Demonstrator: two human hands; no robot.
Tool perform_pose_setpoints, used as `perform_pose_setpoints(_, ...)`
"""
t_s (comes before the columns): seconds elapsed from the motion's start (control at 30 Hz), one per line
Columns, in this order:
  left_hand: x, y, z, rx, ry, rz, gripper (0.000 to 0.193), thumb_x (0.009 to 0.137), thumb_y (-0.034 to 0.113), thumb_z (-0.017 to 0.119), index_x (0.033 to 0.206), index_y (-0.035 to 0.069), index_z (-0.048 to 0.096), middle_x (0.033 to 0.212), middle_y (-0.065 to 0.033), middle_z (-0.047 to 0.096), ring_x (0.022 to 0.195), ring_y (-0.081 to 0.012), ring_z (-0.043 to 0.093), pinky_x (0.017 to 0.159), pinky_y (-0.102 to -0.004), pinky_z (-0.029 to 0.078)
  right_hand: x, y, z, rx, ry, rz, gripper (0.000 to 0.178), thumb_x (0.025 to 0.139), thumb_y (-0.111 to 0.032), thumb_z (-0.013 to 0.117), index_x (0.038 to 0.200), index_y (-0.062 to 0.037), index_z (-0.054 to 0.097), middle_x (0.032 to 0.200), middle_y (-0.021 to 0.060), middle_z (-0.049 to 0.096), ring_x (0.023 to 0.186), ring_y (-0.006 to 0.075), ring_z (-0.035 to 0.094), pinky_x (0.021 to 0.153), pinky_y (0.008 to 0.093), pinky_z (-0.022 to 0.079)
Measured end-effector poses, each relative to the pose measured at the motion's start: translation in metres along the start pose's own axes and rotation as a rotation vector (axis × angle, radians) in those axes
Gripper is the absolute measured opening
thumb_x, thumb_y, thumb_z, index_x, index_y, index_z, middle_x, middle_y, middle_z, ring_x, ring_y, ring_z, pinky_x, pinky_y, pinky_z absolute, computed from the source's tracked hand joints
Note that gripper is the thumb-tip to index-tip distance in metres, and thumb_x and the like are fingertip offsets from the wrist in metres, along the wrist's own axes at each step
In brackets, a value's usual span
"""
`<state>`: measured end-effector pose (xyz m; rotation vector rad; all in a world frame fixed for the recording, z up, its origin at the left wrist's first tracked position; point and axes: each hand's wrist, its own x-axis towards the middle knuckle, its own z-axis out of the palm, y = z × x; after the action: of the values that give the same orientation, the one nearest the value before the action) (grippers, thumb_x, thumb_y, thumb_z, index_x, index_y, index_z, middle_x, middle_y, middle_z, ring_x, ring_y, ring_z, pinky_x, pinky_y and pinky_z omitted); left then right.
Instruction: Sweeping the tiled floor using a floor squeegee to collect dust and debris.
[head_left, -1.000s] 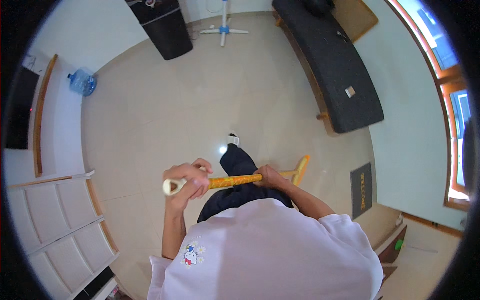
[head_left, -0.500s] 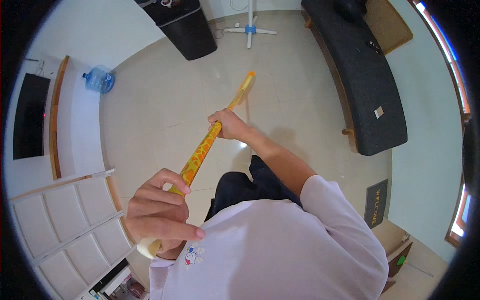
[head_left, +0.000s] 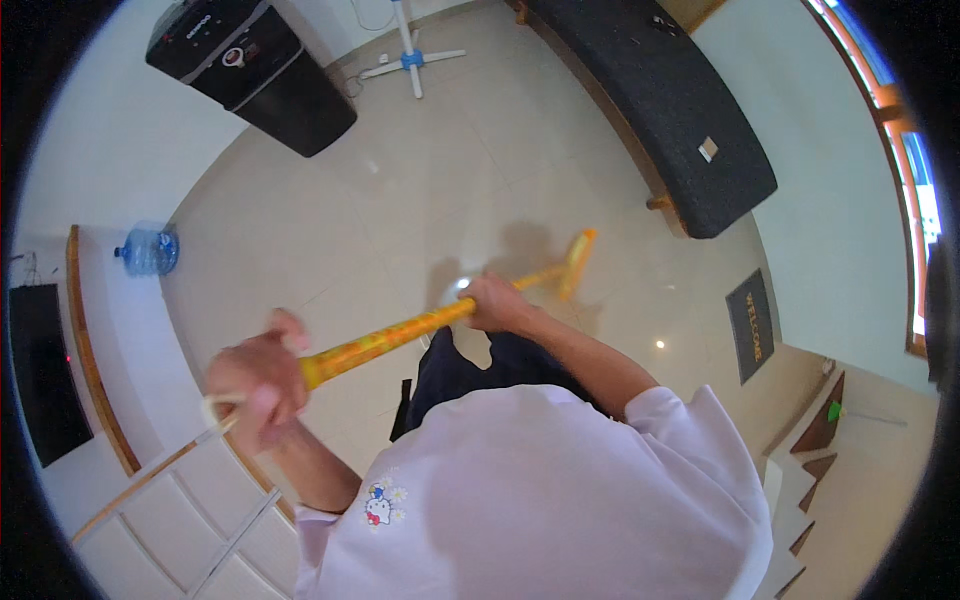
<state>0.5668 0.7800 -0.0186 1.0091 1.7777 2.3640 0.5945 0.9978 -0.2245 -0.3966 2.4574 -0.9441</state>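
A long broom or mop handle [head_left: 390, 342], yellow with an orange pattern, slants across in front of me from lower left to upper right. My right hand [head_left: 495, 302] is wrapped round its lower part. At its top end, my left hand [head_left: 258, 385] is closed on it, blurred by motion, with a pale band at the wrist. The handle's far end carries a narrow yellow-orange crosswise head [head_left: 577, 265], low over the tiled floor or touching it; I cannot tell which. Blur hides whether the head has bristles.
A black water dispenser [head_left: 270, 85] stands far left near a white stand with crossed feet [head_left: 412, 60]. A blue water bottle [head_left: 150, 250] sits by the left wall. The dark padded bench [head_left: 660, 105] lies along the right, with a doormat [head_left: 750, 325] nearer me. White panels [head_left: 170, 525] are lower left.
The tool's head has swung right and nearer, and the handle lies flatter across the view. My left hand has moved left and up, my right hand slightly right and nearer. The view has turned.
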Motion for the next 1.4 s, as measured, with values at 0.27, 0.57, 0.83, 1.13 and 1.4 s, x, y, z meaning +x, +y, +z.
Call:
perform_pose_setpoints(0.27,0.019,0.046,0.009,0.164,-0.264,0.196,0.016,0.069,0.022,0.058,0.056,0.015,0.051,0.032,0.0023,0.035,0.027,-0.0080,0.035,0.052,-0.0266,0.035,0.059,-0.054,-0.002,0.140,0.394,-0.178,0.013,0.054,-0.013,0.056,0.059,-0.0050,0.048,0.063,0.0119,0.052,0.066,0.0303,0.050,0.057,0.0401,0.040)
perform_pose_setpoints(0.57,-0.064,-0.028,-0.008,-0.166,-0.221,-0.288,0.001,0.058,0.002,0.050,0.058,0.001,0.051,0.045,-0.0057,0.048,0.037,-0.0127,0.042,0.064,-0.0344,0.040,-0.050,0.018,0.119,0.073,0.435,0.140,0.017,0.054,-0.017,0.060,0.063,-0.0047,0.053,0.066,0.0119,0.054,0.068,0.0297,0.052,0.063,0.0383,0.040)
perform_pose_setpoints(0.83,-0.085,0.019,-0.057,-0.131,-0.151,-0.157,0.004,0.069,0.012,0.049,0.069,0.008,0.050,0.036,0.0004,0.037,0.034,-0.0093,0.039,0.068,-0.0334,0.034,-0.037,-0.044,0.126,-0.017,0.333,0.153,0.016,0.055,-0.019,0.059,0.064,-0.0060,0.055,0.067,0.0127,0.054,0.068,0.0288,0.051,0.063,0.0374,0.041)
perform_pose_setpoints(1.13,-0.094,0.123,-0.068,0.177,-0.392,0.292,0.011,0.066,0.017,0.056,0.060,0.014,0.047,0.035,0.0031,0.041,0.027,-0.0077,0.036,0.060,-0.0312,0.034,0.044,-0.157,0.107,0.107,0.356,-0.231,0.015,0.055,-0.017,0.058,0.063,-0.0043,0.053,0.068,0.0150,0.053,0.070,0.0323,0.050,0.066,0.0394,0.041)
perform_pose_setpoints(1.4,-0.154,0.058,-0.028,-0.061,-0.201,-0.147,0.015,0.069,0.016,0.051,0.061,0.004,0.052,0.039,0.0002,0.042,0.035,-0.0092,0.039,0.066,-0.0340,0.037,-0.081,-0.082,0.199,0.128,0.309,0.080,0.020,0.057,-0.020,0.059,0.072,-0.0068,0.057,0.074,0.0130,0.055,0.070,0.0306,0.051,0.063,0.0372,0.040)
